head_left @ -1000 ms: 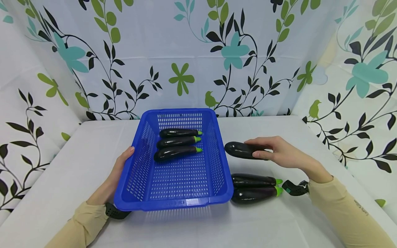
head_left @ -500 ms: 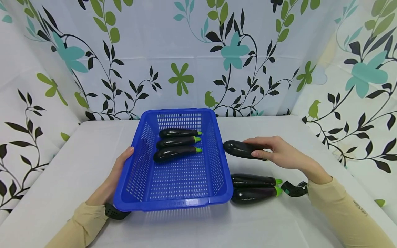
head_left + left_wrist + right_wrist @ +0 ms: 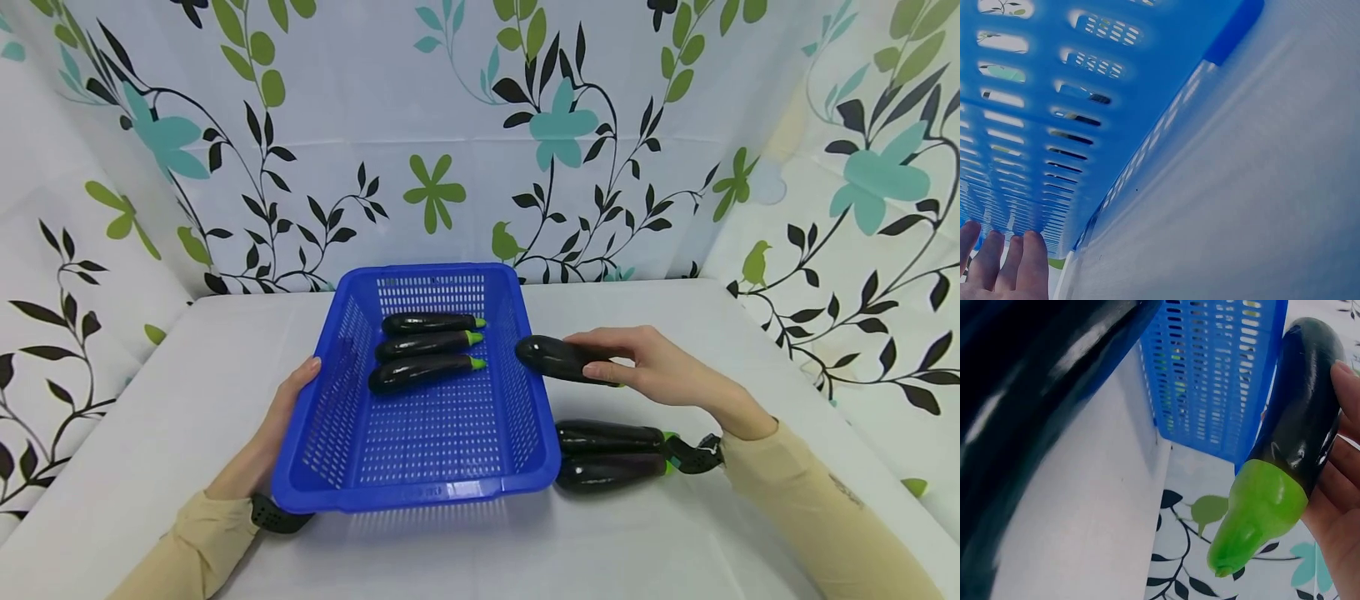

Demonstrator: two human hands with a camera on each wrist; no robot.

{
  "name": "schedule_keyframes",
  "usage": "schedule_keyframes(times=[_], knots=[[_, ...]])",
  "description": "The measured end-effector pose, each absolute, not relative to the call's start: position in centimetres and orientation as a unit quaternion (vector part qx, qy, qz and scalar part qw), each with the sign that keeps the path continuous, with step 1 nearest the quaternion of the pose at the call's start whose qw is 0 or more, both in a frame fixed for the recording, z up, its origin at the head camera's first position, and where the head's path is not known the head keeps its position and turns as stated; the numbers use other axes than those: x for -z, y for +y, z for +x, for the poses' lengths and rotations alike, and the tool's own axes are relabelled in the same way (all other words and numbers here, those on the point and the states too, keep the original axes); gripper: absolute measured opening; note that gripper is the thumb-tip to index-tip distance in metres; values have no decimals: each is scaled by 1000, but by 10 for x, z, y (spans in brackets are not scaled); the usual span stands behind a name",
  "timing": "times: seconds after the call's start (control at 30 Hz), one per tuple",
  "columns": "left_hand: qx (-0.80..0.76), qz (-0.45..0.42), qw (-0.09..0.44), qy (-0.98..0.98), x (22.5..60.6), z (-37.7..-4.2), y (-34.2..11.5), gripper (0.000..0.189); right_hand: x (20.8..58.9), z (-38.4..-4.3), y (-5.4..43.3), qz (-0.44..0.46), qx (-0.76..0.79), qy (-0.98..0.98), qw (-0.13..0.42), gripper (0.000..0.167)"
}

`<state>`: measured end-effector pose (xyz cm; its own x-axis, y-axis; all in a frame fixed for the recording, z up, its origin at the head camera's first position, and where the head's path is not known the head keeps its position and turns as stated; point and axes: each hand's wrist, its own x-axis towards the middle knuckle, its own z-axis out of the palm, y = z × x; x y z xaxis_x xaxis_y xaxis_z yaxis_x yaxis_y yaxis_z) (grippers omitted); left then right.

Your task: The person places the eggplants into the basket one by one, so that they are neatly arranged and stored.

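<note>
My right hand (image 3: 637, 362) holds a dark purple eggplant (image 3: 558, 358) between thumb and fingers. Its rounded end overlaps the right rim of the blue plastic basket (image 3: 416, 496) in the head view. The right wrist view shows the green cap (image 3: 1266, 509) pointing away from the basket. Inside the basket, three eggplants (image 3: 423, 372) lie in a row toward the back, green ends to the right. My left hand (image 3: 281, 412) rests against the basket's left side, fingertips at the rim. Straight fingers (image 3: 1032, 269) lie along the perforated outer wall in the left wrist view.
Two more eggplants (image 3: 611, 471) lie side by side on the white tabletop (image 3: 660, 533), right of the basket and below my right forearm. One looms large in the right wrist view. A leaf-patterned curtain (image 3: 337, 100) surrounds the back and sides.
My right hand has moved left with its eggplant, bringing the rounded end from beside the basket to over its right rim. The left hand and basket stay almost in place.
</note>
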<state>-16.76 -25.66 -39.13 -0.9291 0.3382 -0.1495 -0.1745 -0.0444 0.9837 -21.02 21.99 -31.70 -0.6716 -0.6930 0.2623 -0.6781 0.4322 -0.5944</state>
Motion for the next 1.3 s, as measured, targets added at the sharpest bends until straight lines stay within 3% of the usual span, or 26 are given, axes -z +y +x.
schedule_keyframes(times=[1.3], knots=[[-726,61,177,662,391,-164,-255,72,296,-217,159,-440,343,829,37,37]])
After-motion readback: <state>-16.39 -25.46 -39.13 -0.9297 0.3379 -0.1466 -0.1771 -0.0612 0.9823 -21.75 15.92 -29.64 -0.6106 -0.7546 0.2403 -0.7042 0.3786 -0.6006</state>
